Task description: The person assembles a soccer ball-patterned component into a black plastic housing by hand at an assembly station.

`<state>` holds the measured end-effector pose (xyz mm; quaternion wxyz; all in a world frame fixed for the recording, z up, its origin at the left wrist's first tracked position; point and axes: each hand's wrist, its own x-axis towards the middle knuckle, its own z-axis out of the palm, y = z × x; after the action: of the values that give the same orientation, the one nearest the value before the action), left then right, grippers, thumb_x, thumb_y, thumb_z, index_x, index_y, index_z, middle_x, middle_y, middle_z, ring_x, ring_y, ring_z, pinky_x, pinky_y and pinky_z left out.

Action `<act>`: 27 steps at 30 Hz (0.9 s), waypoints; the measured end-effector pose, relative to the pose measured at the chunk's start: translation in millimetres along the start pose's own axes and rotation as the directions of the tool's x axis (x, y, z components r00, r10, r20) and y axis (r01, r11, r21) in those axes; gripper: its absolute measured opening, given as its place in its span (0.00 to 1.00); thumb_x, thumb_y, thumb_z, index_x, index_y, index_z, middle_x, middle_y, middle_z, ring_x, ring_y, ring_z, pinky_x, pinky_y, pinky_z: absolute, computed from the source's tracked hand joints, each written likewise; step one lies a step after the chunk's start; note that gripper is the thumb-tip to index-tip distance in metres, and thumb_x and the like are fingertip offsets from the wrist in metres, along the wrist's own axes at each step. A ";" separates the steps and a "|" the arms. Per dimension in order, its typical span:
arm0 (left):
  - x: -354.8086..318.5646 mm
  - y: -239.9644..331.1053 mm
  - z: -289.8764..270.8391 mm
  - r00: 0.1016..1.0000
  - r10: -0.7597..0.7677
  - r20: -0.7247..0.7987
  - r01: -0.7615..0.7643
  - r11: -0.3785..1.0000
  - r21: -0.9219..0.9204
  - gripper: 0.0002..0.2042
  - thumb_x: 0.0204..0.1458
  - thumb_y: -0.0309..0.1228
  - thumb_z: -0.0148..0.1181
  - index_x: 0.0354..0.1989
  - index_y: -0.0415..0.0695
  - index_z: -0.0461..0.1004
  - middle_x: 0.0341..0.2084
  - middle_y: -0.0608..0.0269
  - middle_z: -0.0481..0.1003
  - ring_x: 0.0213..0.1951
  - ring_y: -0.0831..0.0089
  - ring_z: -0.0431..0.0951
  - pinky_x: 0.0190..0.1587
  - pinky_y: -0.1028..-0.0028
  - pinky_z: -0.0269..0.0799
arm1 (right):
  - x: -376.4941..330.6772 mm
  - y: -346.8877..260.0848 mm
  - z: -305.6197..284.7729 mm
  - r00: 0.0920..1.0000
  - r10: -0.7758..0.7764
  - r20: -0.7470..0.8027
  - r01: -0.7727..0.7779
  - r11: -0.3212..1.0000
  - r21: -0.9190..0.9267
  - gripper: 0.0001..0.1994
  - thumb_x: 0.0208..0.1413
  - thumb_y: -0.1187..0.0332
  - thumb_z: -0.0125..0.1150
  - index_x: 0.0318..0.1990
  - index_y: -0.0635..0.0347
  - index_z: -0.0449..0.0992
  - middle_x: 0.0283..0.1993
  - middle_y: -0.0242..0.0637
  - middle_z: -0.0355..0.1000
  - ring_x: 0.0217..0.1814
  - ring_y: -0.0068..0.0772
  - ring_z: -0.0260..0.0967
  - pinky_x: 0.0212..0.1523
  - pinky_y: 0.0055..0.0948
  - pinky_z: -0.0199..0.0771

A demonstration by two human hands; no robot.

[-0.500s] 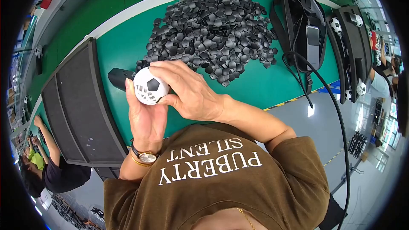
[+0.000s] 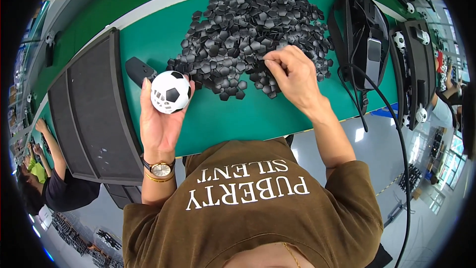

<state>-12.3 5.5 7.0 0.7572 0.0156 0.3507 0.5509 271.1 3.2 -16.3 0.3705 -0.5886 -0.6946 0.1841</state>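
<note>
My left hand cups a small white toy football from below, with its fingers around the side. Black pentagon patches show on the ball, along with a patch of slotted openings on its lower left. A large heap of loose black pentagon pieces spreads over the green tabletop. At the heap's near right part, my right hand has thumb and forefinger pinched together. Whatever may be between those fingertips is too small to make out.
A dark object lies just beyond the ball. Black trays line the left side. On the right rests a black bag with a phone-like device and a long cable. Another person works at far left.
My right hand has let go of the ball and moved right to the pile of black pieces. My left hand still holds the ball, now slightly lower and turned a little.
</note>
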 end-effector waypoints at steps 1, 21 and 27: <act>0.7 0.4 -0.4 1.000 0.005 -0.005 -0.005 1.000 0.003 0.21 0.62 0.42 0.55 0.52 0.34 0.67 0.47 0.48 0.74 0.50 0.56 0.76 0.61 0.55 0.71 | -4.5 0.7 -2.7 1.000 -0.022 0.019 0.022 1.000 -0.013 0.05 0.47 0.79 0.65 0.33 0.61 0.79 0.31 0.32 0.72 0.29 0.28 0.63 0.31 0.24 0.65; 4.4 -6.8 1.4 0.999 -0.051 0.004 0.051 0.999 -0.005 0.21 0.62 0.41 0.56 0.52 0.34 0.66 0.46 0.47 0.74 0.51 0.55 0.76 0.59 0.55 0.73 | -14.7 -15.8 5.5 0.897 -0.254 0.361 0.407 0.793 -0.453 0.06 0.46 0.75 0.64 0.33 0.60 0.75 0.35 0.34 0.70 0.34 0.33 0.66 0.29 0.29 0.70; 6.0 -5.1 1.9 0.999 -0.030 0.041 0.031 0.999 -0.010 0.19 0.61 0.40 0.57 0.52 0.37 0.67 0.46 0.47 0.75 0.52 0.55 0.75 0.59 0.53 0.72 | 2.6 -13.8 -8.0 0.894 -0.135 0.428 0.263 0.930 -0.256 0.04 0.47 0.76 0.63 0.30 0.60 0.73 0.30 0.35 0.69 0.29 0.34 0.66 0.27 0.29 0.68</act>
<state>-6.1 9.2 3.2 0.7725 0.0176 0.3324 0.5407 267.5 0.9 -0.7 0.1404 -0.5131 -0.8331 0.1517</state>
